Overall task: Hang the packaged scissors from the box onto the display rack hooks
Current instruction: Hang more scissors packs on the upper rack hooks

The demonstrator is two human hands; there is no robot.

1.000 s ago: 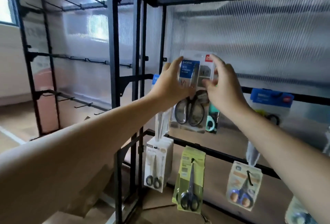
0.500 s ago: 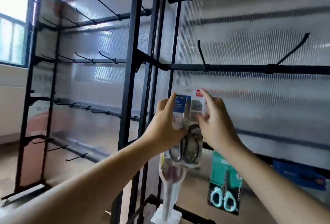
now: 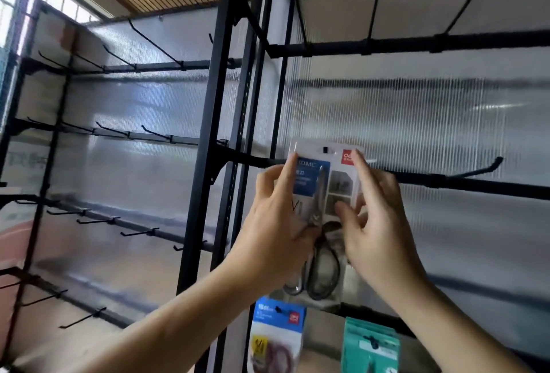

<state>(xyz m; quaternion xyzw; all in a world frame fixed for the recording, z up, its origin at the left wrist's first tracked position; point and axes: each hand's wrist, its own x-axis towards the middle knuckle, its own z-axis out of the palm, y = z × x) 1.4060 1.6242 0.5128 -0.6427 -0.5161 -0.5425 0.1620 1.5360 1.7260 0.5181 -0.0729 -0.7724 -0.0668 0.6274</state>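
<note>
I held the packaged scissors [image 3: 323,188] upright at the centre of the frame, in front of the rack's middle crossbar [image 3: 464,184]. My left hand [image 3: 273,235] pinched its left edge, forefinger laid up the blue label and thumb lower on the front. My right hand [image 3: 378,223] pinched the right edge, forefinger reaching up beside the red logo and thumb pressed on the front. The card's hang slot sat just above the crossbar; I could not tell whether a hook passed through it. A bare hook [image 3: 482,166] stuck out at the right. At the bottom edge hung a blue pack [image 3: 278,340] and a teal pack [image 3: 370,346].
</note>
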